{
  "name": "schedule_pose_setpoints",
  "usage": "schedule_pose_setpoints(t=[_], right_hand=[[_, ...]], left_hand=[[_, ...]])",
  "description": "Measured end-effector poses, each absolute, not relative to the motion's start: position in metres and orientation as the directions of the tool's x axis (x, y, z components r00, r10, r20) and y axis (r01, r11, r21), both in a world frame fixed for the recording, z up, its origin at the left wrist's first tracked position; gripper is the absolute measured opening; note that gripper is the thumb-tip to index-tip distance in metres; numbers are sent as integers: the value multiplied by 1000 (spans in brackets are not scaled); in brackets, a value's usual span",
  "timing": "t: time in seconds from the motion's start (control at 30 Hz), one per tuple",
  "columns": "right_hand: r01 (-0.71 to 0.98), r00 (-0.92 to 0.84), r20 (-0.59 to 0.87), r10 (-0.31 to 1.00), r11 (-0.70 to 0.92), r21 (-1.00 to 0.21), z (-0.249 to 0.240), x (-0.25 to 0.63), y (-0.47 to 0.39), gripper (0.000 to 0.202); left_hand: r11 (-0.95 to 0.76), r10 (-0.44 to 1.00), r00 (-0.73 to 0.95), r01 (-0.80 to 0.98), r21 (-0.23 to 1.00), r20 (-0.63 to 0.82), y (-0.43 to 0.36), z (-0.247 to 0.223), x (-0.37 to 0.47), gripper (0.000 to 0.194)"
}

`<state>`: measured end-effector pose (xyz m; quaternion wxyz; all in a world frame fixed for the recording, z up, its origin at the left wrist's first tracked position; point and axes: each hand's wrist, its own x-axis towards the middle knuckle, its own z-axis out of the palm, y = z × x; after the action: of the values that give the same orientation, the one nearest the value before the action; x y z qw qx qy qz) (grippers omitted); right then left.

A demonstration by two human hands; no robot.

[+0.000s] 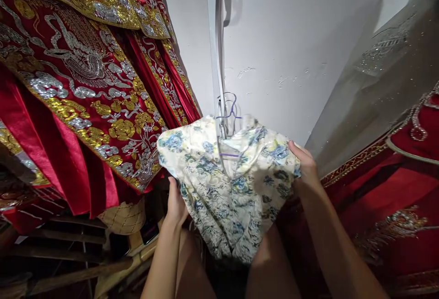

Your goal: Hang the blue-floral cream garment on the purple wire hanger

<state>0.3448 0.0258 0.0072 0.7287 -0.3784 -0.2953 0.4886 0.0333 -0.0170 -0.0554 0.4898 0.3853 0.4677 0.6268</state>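
A cream floral blouse [236, 198] with blue and yellow flowers hangs in front of me, its V-shaped neckline facing me. A thin purple hanger [233, 112] shows at the collar, its hook up against a pale vertical strip [219, 52] on the wall; whether it is hooked there I cannot tell. My left hand [176, 203] grips the blouse's left edge below the shoulder, thumb in front and fingers hidden behind the cloth. At the right shoulder, my right hand [304, 159] pinches the fabric, thumb on top.
Red garments [85, 70] with gold and silver embroidery hang close on the left. Below them are a woven basket [125, 216] and wooden slats [78, 269]. A white wall [281, 38] stands behind the blouse. Red embroidered cloth [384, 198] fills the lower right.
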Motion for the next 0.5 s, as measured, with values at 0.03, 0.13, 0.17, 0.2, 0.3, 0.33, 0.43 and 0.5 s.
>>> schedule_pose_setpoints(t=[0.03, 0.13, 0.17, 0.2, 0.3, 0.33, 0.43, 0.5], right_hand=[[-471, 333, 51, 942, 213, -856, 6, 340, 24, 35], [-410, 246, 42, 968, 143, -901, -9, 339, 14, 38], [-394, 245, 41, 969, 138, -909, -18, 342, 10, 40], [-378, 269, 43, 962, 146, -914, -29, 345, 6, 42], [-261, 540, 101, 836, 280, -924, -70, 344, -8, 47], [-191, 636, 134, 759, 324, -927, -84, 338, -15, 47], [-78, 660, 152, 735, 269, -960, -116, 297, -43, 29], [-77, 309, 57, 949, 85, -993, -124, 262, -61, 28]], left_hand=[[-26, 969, -243, -295, 955, -49, -22, -64, 31, 84], [93, 959, -232, -279, 956, -161, -39, -81, 30, 82], [116, 965, -200, -251, 961, -169, -44, -85, 31, 83], [134, 970, -168, -231, 964, -176, -49, -88, 33, 84], [194, 969, -106, -225, 955, -222, -57, -97, 42, 88], [207, 965, -110, -231, 951, -237, -58, -100, 46, 89], [222, 959, -125, -230, 947, -256, -60, -104, 57, 83], [220, 963, -106, -222, 950, -248, -60, -102, 62, 78]])
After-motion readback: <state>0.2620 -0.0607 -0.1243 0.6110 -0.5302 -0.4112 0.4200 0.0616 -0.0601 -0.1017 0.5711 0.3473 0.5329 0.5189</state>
